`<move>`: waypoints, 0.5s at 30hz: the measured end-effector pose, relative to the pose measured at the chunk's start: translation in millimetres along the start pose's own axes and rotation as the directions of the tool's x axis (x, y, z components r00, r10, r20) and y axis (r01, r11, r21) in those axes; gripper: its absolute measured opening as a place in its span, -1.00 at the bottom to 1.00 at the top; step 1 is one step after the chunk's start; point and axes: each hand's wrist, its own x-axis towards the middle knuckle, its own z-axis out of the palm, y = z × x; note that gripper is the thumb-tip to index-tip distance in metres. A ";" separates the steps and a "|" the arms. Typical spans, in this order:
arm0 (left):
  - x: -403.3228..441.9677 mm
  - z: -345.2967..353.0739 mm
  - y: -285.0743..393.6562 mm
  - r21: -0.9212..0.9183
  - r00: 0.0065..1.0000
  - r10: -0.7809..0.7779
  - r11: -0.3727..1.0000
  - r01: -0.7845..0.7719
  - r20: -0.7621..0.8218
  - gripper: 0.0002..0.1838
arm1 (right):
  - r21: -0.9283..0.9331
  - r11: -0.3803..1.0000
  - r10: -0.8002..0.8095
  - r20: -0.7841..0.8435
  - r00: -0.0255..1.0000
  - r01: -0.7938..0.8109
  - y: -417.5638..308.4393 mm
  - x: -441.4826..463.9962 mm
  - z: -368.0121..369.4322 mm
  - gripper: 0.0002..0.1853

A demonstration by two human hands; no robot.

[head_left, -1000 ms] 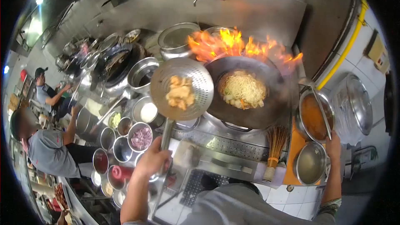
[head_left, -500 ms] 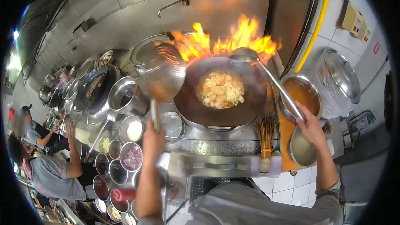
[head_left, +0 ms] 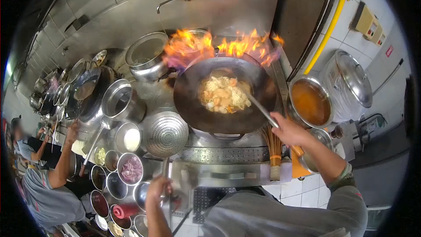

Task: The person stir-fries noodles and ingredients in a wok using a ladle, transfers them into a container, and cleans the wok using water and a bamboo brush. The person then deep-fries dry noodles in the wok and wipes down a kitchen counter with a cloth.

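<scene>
Right at the fire, the noodles [head_left: 234, 99] are heaped with pale chunks in the middle of the wok [head_left: 186, 101], flames [head_left: 247, 46] thrown up behind its far rim. Stirring appears to be the step in hand: the ladle [head_left: 262, 110] is angled into the heap, its head hard to make out among the food. Its handle is gripped by the right hand [head_left: 287, 130], fingers wrapped round, the forearm slanted forward and inward above the bristle brush [head_left: 275, 160]. Over on the left, the strainer [head_left: 165, 134] is held low beside the wok, its handle closed in the left hand [head_left: 158, 188], that forearm nearly upright; whether the counter is touched by its bowl cannot be told. For the next move, a firm wrist and deep, even strokes seem to be called for.
</scene>
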 end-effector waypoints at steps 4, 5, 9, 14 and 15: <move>23.1 0.3 -16.7 0.917 0.653 0.758 0.261 -0.301 -0.002 -0.56 | -0.192 0.910 -0.396 -0.134 0.908 0.369 59.0 -24.5 -6.9 -0.41; -5.4 41.0 21.7 0.878 0.526 0.849 0.212 -0.429 0.051 -0.48 | -0.304 0.930 -0.270 -0.179 0.946 0.208 56.4 -40.6 -16.4 -0.39; -43.9 212.4 93.3 0.603 0.251 0.896 -0.023 -0.798 0.367 -0.47 | -0.285 0.864 -0.475 -0.186 0.860 0.416 87.3 -55.2 -58.9 -0.32; -51.7 242.2 63.3 0.552 0.278 0.876 0.016 -0.834 0.394 -0.82 | -0.109 0.909 -0.408 -0.025 0.913 0.403 94.6 -61.9 -107.3 -0.37; -54.9 245.8 66.2 0.555 0.280 0.871 0.010 -0.832 0.404 -0.82 | -0.133 0.881 -0.458 -0.001 0.889 0.454 101.0 -57.3 -107.7 -0.38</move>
